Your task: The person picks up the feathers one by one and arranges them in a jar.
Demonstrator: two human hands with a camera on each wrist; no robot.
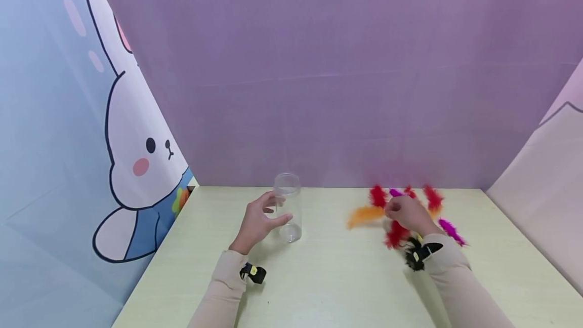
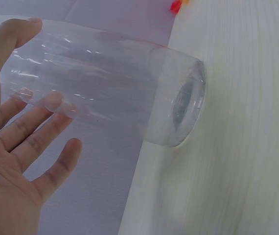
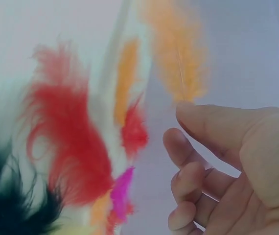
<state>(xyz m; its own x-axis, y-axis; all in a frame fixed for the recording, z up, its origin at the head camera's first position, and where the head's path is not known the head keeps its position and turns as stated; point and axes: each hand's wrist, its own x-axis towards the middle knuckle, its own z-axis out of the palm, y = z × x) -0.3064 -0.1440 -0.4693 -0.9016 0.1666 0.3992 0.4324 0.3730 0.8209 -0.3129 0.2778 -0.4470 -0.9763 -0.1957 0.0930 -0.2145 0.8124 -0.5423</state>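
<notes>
My left hand [image 1: 257,222] holds a tall clear plastic jar [image 1: 293,209] around its side, thumb on one side and fingers on the other. The jar's round base [image 2: 188,100] is close to the tabletop in the left wrist view, and it stands nearly upright in the head view. Between thumb and forefinger, my right hand [image 1: 410,212] pinches an orange feather [image 3: 181,58] by its quill end. The feather points left, above the table. Around that hand lie red feathers [image 1: 396,234], magenta ones [image 1: 452,232] and another orange one [image 3: 127,81].
A dark feather [image 3: 12,191] lies near the right wrist. The pale wood-grain table [image 1: 328,277] ends at a purple cloth backdrop [image 1: 341,75]. A blue curtain with a cartoon rabbit [image 1: 141,151] borders the left side, and a pale cloth [image 1: 546,191] the right.
</notes>
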